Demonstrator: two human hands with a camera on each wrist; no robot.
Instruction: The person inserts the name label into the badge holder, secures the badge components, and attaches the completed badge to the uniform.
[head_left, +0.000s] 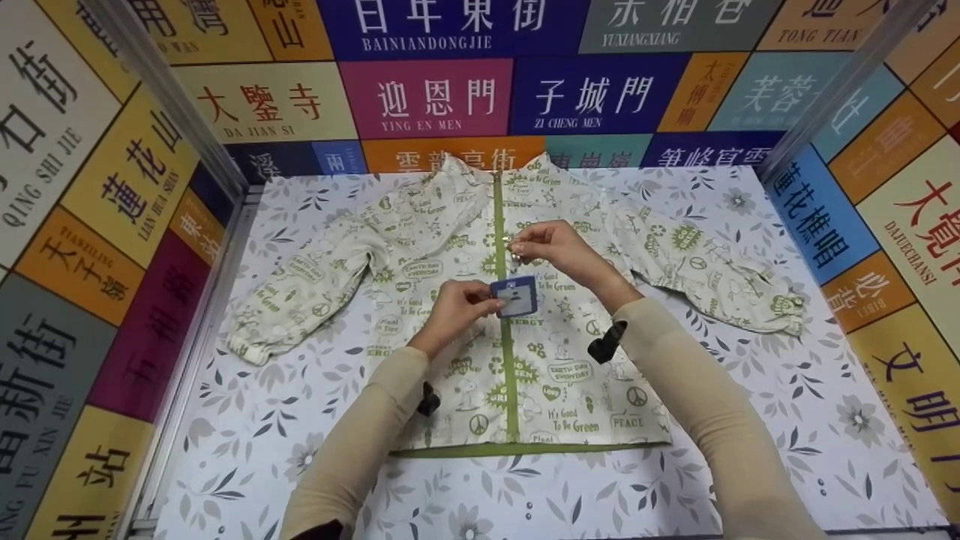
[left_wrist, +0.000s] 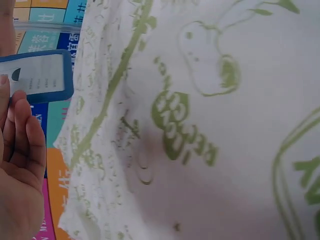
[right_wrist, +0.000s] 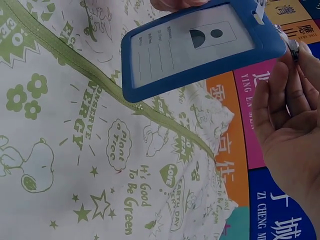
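A blue-framed ID badge holder [head_left: 517,298] with a white card hangs over the middle of a white jacket [head_left: 450,390] with green print. My left hand [head_left: 459,309] pinches the holder's left edge between thumb and fingers. Just above it, my right hand [head_left: 559,251] pinches the small metal clip [right_wrist: 294,49] at the holder's top. In the right wrist view the card [right_wrist: 200,45] shows printed lines and a simple figure icon. The jacket lies flat, front up, sleeves spread, a green zip strip [head_left: 512,390] down its centre.
The jacket rests on a white table [head_left: 847,465] patterned with grey leaves and flowers. Colourful panels [head_left: 427,97] with Chinese place names stand behind and on both sides. The collar reaches the back panel. Black straps [head_left: 606,343] are at both wrists.
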